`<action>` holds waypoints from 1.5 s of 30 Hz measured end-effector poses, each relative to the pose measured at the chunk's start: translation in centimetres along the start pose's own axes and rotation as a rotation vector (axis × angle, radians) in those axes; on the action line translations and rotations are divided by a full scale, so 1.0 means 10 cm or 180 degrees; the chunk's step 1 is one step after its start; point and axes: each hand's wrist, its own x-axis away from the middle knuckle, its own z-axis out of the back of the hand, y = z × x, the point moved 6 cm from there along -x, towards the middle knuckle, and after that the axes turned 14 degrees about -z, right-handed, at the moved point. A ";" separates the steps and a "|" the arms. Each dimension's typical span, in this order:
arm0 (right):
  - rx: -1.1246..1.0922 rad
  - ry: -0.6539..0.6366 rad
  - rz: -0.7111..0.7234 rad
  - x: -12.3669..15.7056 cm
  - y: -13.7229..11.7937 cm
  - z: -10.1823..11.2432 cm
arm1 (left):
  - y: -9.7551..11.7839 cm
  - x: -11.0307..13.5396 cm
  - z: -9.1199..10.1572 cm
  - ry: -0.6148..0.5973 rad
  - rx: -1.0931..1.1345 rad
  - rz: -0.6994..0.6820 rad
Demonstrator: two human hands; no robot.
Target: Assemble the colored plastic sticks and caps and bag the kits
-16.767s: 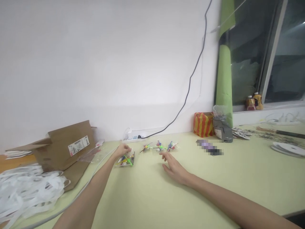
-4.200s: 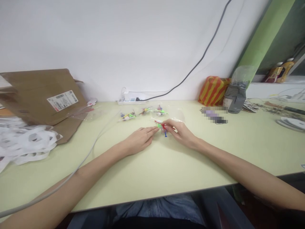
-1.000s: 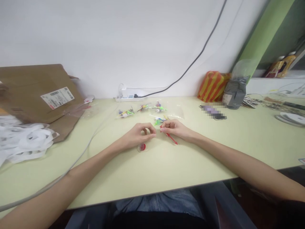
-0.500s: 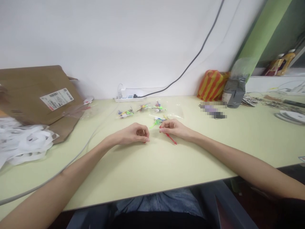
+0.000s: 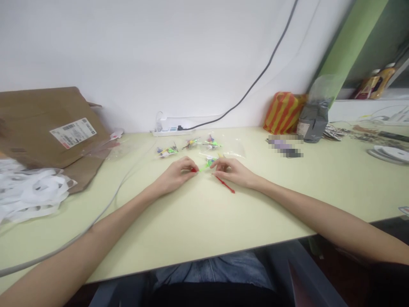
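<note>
My left hand (image 5: 177,175) is closed in a pinch on a small red piece (image 5: 194,170), just left of the table's middle. Thumb and index finger of my right hand (image 5: 231,171) are a little apart, with nothing visible between them. Under that hand, a thin red plastic stick with an arrow-like end (image 5: 227,185) lies on the table, partly covered by the fingers. A bright green piece (image 5: 209,162) sits between the two hands with other small coloured parts. Behind them are several clusters of small coloured plastic parts (image 5: 168,150), some in clear bags.
A cardboard box (image 5: 38,128) and white strips (image 5: 35,187) occupy the left of the table (image 5: 179,230). A grey cable (image 5: 108,204) crosses near my left arm. Along the wall stand a power strip (image 5: 169,131), a red-and-yellow bag (image 5: 283,113) and a grey pouch (image 5: 313,123).
My left hand has risen slightly away from me, its red piece now showing more. My right hand's fingers have parted, and the red stick lies below them.
</note>
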 end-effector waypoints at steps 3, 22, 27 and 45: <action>0.0307 0.0137 0.0162 0.02 -0.04 0.00 | 0.01 0.00 0.02 -0.0063 -0.0547 -0.0130; 0.1430 0.1094 -0.0207 -0.19 0.33 0.39 | 0.08 0.00 -0.03 -0.0428 -0.1267 -0.0382; 0.1418 0.1049 -0.0794 -0.25 0.79 0.74 | 0.07 0.01 -0.02 -0.0439 -0.1325 -0.0372; 0.2362 0.0179 0.0081 -0.17 0.30 0.11 | 0.10 0.00 -0.06 -0.0575 -0.1580 -0.0447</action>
